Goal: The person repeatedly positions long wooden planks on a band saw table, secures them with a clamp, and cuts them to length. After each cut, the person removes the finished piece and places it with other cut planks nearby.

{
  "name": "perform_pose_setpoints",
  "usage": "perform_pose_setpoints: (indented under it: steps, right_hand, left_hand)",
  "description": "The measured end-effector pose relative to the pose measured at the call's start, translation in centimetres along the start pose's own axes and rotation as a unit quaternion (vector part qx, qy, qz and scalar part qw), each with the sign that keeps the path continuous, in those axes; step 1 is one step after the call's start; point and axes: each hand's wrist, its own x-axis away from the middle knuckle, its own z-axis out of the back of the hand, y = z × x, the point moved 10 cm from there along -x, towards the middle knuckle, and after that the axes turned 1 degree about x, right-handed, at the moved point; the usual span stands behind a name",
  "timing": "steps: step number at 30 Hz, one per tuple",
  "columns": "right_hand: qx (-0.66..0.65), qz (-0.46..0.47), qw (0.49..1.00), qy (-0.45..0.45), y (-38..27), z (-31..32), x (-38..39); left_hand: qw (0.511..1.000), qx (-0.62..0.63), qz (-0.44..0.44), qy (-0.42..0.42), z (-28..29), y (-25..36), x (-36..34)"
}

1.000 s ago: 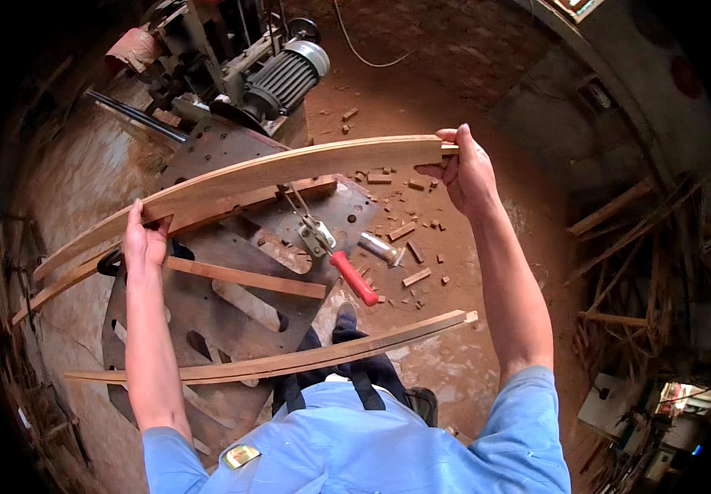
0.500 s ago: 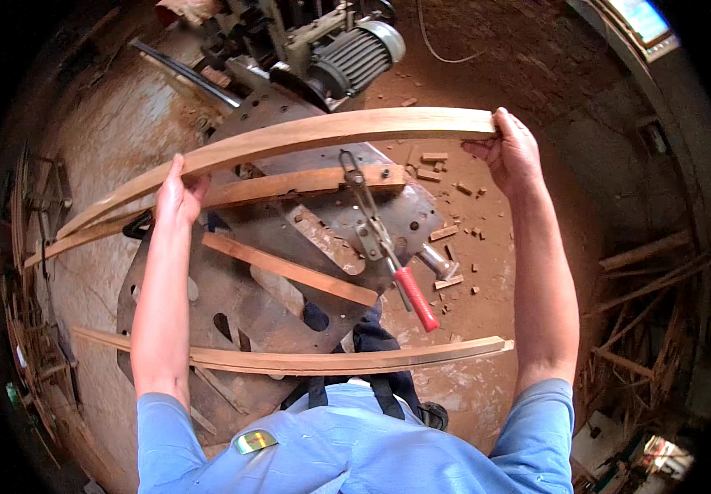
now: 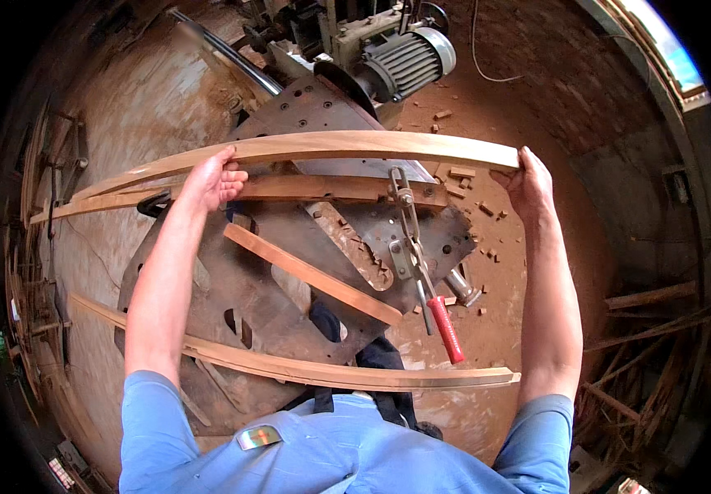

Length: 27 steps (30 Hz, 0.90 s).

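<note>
A long curved wooden strip (image 3: 372, 146) is held up in both hands above a dark metal plate (image 3: 289, 222). My right hand (image 3: 530, 183) pinches its right end. Farther left, my left hand (image 3: 215, 179) has its thumb against the strip and its fingers curled below. Beneath the strip, a darker wooden bar (image 3: 322, 188) lies on the plate under a toggle clamp with a red handle (image 3: 446, 329). A short straight wooden piece (image 3: 314, 273) rests slantwise on the plate. Nearer me, another long curved strip (image 3: 331, 375) crosses in front of my body.
A machine with a grey finned motor (image 3: 409, 64) stands beyond the plate. Wood offcuts (image 3: 462, 172) are scattered on the dusty floor to the right. Lengths of timber (image 3: 652, 295) are piled at the far right, with more stacked along the left.
The view has shifted, so the plate, clamp and machine sit farther right. Both hands still hold the curved strip, which now lies more level in the picture.
</note>
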Motion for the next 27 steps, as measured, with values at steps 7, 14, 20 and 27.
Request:
perform_pose_setpoints:
  steps: [7, 14, 20, 27]
  right_hand:
    - [-0.015, -0.018, 1.0, -0.005, 4.4, 3.7, -0.8]
    - [0.197, -0.03, 0.975, 0.098, 7.6, 8.7, -0.6]
    - [0.414, 0.086, 0.902, 0.088, 4.7, 7.8, -1.0]
    - [0.425, 0.101, 0.898, 0.058, 5.4, 5.2, -1.0]
  left_hand:
    - [0.727, -0.546, -0.416, -0.017, -11.4, 7.5, 5.2]
    - [0.545, -0.634, -0.548, -0.015, -19.2, 3.0, 5.3]
    - [0.644, -0.613, -0.456, 0.029, -18.0, 3.9, 4.9]
    - [0.713, -0.52, -0.464, 0.084, -14.0, 4.2, 4.4]
